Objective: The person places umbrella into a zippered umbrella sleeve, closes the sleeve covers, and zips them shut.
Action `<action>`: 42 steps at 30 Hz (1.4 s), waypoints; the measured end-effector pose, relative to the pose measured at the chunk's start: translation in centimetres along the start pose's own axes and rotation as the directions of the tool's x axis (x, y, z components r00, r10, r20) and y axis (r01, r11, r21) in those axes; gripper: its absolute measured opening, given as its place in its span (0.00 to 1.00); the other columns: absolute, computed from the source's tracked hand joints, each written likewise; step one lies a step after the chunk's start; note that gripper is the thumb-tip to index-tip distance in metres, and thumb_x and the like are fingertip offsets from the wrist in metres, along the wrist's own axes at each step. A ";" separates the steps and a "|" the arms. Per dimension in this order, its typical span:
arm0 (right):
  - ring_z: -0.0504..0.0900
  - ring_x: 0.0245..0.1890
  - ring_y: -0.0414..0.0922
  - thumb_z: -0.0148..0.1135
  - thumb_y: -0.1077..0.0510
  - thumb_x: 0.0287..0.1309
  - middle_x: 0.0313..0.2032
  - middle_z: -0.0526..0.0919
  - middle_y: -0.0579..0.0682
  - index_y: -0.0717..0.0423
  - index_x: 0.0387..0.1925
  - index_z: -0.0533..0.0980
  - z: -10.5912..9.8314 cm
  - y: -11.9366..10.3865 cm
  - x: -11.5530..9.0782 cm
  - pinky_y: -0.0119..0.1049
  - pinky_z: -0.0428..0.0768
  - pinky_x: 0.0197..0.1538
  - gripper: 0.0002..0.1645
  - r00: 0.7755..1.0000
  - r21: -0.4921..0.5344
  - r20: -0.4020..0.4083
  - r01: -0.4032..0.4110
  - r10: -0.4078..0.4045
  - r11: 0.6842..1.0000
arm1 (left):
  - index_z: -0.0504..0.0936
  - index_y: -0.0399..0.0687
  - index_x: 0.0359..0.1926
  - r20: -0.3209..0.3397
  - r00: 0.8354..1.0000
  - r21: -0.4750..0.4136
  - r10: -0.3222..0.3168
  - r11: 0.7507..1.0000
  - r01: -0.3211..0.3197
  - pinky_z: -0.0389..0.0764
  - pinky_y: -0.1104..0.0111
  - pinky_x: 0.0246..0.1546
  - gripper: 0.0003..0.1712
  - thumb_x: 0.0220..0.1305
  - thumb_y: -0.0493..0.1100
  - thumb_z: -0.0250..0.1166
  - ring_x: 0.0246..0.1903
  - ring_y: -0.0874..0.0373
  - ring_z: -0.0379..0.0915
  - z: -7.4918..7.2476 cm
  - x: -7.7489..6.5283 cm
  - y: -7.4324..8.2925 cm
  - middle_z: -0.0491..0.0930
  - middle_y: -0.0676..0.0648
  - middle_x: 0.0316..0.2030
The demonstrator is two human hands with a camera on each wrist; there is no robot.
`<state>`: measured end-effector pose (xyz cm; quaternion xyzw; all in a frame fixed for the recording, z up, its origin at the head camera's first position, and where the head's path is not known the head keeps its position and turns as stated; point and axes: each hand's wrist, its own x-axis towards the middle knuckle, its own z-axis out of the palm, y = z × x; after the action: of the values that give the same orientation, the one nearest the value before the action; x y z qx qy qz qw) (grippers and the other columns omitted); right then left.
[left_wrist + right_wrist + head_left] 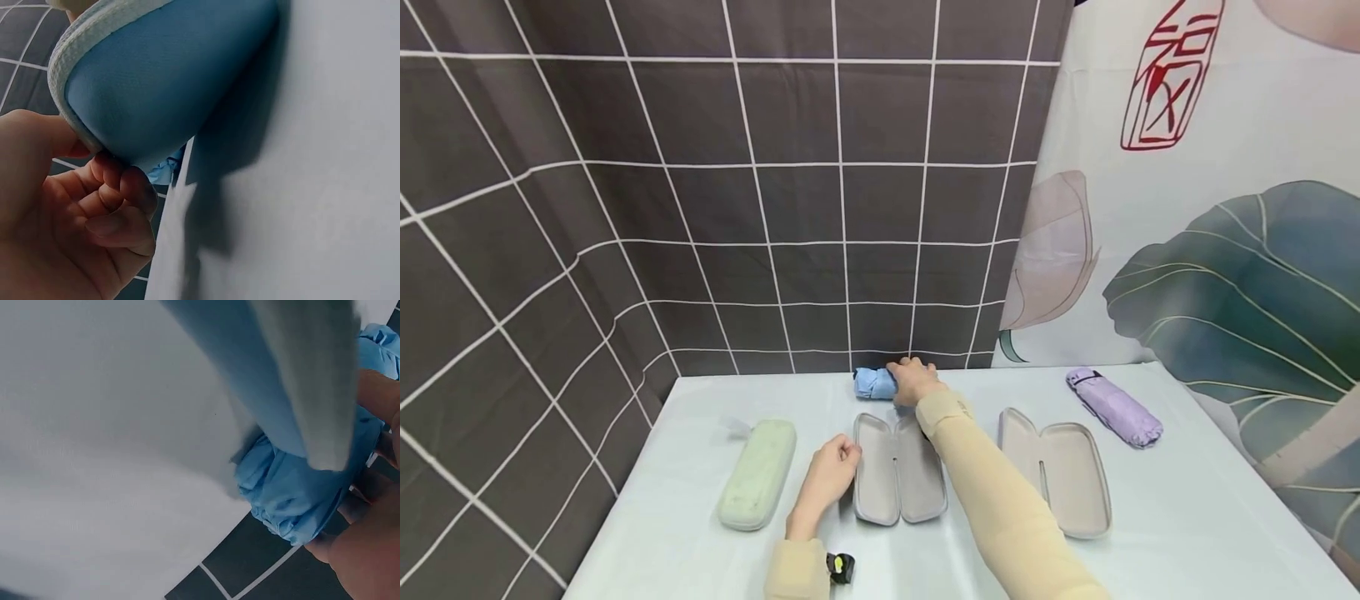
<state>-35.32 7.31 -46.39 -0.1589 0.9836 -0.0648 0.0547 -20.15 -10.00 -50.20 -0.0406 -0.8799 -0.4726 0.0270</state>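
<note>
At the table's far edge lies a folded blue umbrella [874,383], its gathered fabric showing in the right wrist view. My right hand [916,381] grips it, thumb on one side and fingers on the other. Nearer me an unzipped hard case [876,471] lies spread flat, grey inside and blue outside. My left hand [833,468] pinches the left rim of this case between thumb and fingers; the case's blue shell [169,81] and pale zipper edge fill the top of the left wrist view.
A closed pale green case [758,475] lies to the left. Another opened case [1075,479] with a grey lining is on the right, partly behind my right sleeve. Beyond it lies a folded purple umbrella [1115,407]. Dark checked cloth [797,275] hangs behind the white table [647,533].
</note>
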 end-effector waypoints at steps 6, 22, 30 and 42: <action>0.67 0.62 0.57 0.75 0.48 0.49 0.64 0.68 0.60 0.54 0.69 0.64 0.0 0.1 -0.1 0.56 0.69 0.59 0.48 0.996 0.068 0.068 -0.061 0.057 0.996 | 0.69 0.46 0.27 -0.006 1.000 -0.007 -0.005 1.000 0.005 0.63 0.69 0.19 0.10 0.68 0.39 0.55 0.18 0.60 0.60 0.0 -0.2 0.2 0.63 0.54 0.18; 0.74 0.58 0.58 0.73 0.51 0.49 0.61 0.73 0.61 0.57 0.69 0.63 -2.3 1.5 -0.6 0.53 0.73 0.56 0.47 0.999 0.134 -0.030 -0.017 0.021 0.991 | 0.70 0.47 0.27 -0.013 1.000 -0.015 -0.016 1.000 0.016 0.64 0.70 0.18 0.10 0.68 0.40 0.55 0.17 0.61 0.61 0.1 0.3 0.1 0.64 0.54 0.18; 0.78 0.50 0.55 0.71 0.48 0.51 0.57 0.76 0.61 0.58 0.68 0.64 -4.4 0.8 -2.8 0.51 0.77 0.50 0.46 0.996 0.280 -0.076 -0.024 0.047 0.960 | 0.70 0.46 0.27 -0.024 1.000 -0.025 0.000 1.000 -0.001 0.64 0.69 0.19 0.11 0.68 0.39 0.56 0.17 0.60 0.61 -0.1 0.2 0.1 0.64 0.54 0.17; 0.79 0.37 0.51 0.71 0.44 0.47 0.47 0.81 0.60 0.58 0.66 0.67 -2.4 0.1 -8.0 0.46 0.78 0.41 0.46 0.969 0.513 -0.144 -0.100 0.200 0.852 | 0.71 0.46 0.27 -0.020 1.000 -0.018 -0.011 1.000 0.010 0.65 0.68 0.19 0.10 0.68 0.40 0.55 0.17 0.59 0.62 -0.1 0.2 0.1 0.65 0.54 0.18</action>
<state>-28.07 10.21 -43.36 -0.0545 0.9428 -0.3288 0.0041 -20.38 -9.98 -50.05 -0.0316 -0.8756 -0.4809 0.0329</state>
